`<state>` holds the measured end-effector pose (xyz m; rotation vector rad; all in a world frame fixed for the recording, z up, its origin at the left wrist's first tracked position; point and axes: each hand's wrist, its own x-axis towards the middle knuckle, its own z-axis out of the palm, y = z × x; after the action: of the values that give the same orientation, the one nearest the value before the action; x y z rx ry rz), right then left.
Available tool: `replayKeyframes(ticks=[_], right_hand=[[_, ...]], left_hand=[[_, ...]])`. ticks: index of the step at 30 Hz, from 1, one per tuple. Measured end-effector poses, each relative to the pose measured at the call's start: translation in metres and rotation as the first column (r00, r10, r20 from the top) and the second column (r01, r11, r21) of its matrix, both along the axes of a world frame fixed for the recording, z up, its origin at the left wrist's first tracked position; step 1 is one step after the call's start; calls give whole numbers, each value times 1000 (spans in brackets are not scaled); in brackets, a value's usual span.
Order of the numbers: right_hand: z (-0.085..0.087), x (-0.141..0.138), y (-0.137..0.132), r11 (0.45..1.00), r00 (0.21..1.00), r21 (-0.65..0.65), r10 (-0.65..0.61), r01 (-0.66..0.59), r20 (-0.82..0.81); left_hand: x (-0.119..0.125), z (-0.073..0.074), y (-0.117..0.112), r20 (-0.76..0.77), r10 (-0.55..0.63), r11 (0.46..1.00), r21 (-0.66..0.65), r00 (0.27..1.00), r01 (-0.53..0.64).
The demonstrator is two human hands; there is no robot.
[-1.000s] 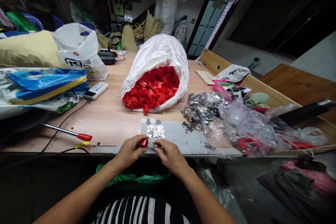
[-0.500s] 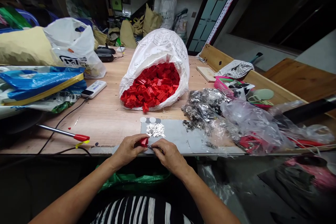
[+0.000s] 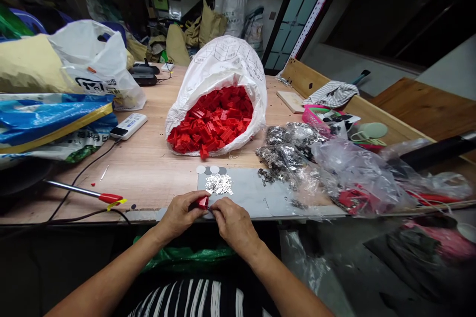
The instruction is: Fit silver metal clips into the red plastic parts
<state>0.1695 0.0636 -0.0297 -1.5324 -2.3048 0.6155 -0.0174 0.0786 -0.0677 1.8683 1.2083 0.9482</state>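
My left hand [image 3: 183, 214] pinches a small red plastic piece [image 3: 203, 202] over the front edge of the table. Close against its right side is my right hand [image 3: 235, 222], thumb and forefinger pressed together; whatever they grip is hidden or too small to name. Just beyond both hands, a heap of small shiny metal pieces [image 3: 219, 184] lies on a grey sheet [image 3: 253, 193]. Behind that, a white woven sack [image 3: 226, 54] on its side spills out many red plastic pieces [image 3: 213, 121] like the one I hold.
Clear bags of dark metal parts [image 3: 286, 151] and a crumpled plastic bag [image 3: 345, 168] crowd the right side. A red-tipped metal rod [image 3: 82, 189], a cable and a white device [image 3: 128, 126] lie left, beside stacked bags [image 3: 55, 124]. A wooden rail [image 3: 390, 121] borders the right.
The dark thin tool tip seen between my hands earlier no longer shows. My right fingers have shifted slightly, and the whole view has moved a little; the red piece stays in my left hand.
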Motion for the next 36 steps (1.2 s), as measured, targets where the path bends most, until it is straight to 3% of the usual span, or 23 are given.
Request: replayKeyframes(ticks=[4,8,11,13,15,19,22,26,32,36], right_hand=[[-2,4,0,999,998,12,49,-50,25],[-2,14,-2,996,984,25,93,-90,-152],[6,20,-6,993,958,-38,96,-110,-270],[12,21,-11,983,942,-117,97,-141,-321],[18,20,-15,968,924,-167,117,-188,-364],[25,14,-20,955,908,-180,151,-236,-391],[28,11,-22,956,908,-174,154,-237,-389],[31,10,-23,966,912,-148,142,-213,-385],[32,11,-24,980,918,-67,152,-188,-366],[29,12,-25,985,900,-32,140,-168,-414]], left_hand=[[1,3,-2,42,12,999,-53,999,-10],[0,12,-12,127,68,995,-86,990,-58],[0,22,-22,299,143,978,-189,943,-88],[2,29,-29,461,211,943,-328,862,-56],[5,35,-34,613,275,886,-460,740,52],[13,43,-43,784,390,761,-569,482,310],[18,44,-47,812,450,712,-577,371,400],[22,44,-50,785,549,667,-619,288,415],[27,45,-52,749,624,618,-647,221,447],[29,44,-53,762,596,627,-639,254,445]])
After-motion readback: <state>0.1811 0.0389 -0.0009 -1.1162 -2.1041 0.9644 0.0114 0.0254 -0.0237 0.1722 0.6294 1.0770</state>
